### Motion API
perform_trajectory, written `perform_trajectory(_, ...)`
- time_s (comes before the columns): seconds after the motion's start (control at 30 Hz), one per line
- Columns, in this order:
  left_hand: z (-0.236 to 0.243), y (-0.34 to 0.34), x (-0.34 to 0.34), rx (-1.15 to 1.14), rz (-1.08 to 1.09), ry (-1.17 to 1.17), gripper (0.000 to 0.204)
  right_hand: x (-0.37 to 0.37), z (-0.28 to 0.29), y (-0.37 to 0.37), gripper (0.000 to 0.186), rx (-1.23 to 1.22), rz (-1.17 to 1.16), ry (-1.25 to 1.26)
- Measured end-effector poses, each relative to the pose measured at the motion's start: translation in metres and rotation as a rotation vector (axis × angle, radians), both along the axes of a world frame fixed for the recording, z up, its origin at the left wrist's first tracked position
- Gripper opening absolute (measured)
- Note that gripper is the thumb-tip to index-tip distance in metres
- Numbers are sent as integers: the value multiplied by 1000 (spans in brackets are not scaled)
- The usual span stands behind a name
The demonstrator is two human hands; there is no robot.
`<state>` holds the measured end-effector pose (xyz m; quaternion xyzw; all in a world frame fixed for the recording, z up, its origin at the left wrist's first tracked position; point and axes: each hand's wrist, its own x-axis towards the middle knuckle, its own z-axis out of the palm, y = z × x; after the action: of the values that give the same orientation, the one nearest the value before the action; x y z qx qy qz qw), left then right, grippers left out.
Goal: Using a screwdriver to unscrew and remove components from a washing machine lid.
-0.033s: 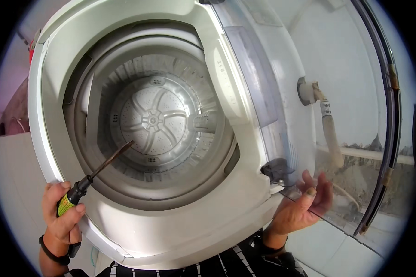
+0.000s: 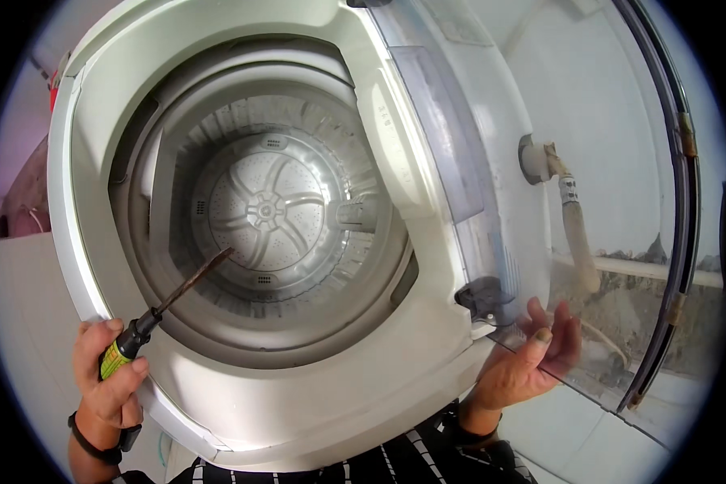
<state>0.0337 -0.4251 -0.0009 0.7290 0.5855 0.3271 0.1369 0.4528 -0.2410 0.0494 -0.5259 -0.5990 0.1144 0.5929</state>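
My left hand [image 2: 109, 375] is wrapped round the black and yellow-green handle of a screwdriver [image 2: 187, 288] at the washing machine's left front corner. The long rusty shaft slants up to the right over the drum opening. Below it lies the wash drum [image 2: 298, 278], with a ribbed round plate [image 2: 266, 211] at its bottom. At the right, my right hand [image 2: 528, 359] holds the near edge of the clear lid [image 2: 613, 331], which is raised. Its fingers show through the plastic and its thumb is on the near side.
The pale machine body [image 2: 298, 403] surrounds the drum opening. A dark hinge piece [image 2: 486, 298] sits at the lid's near corner. Through the lid I see a grey hose [image 2: 574, 230] on a wall fitting. White tiles [image 2: 24, 323] lie to the left.
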Motion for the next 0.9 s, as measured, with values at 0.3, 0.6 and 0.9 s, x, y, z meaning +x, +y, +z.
perform_trajectory(0.3,1,-5,0,-36,13,14,38,-1,-1,-1,47,9,-20,28)
perform_trajectory(0.6,3,-9,-4,-52,-7,45,44,0,0,-2,45,13,2,38)
perform_trajectory(0.9,4,-5,1,-28,26,62,44,5,-2,-4,43,20,43,5)
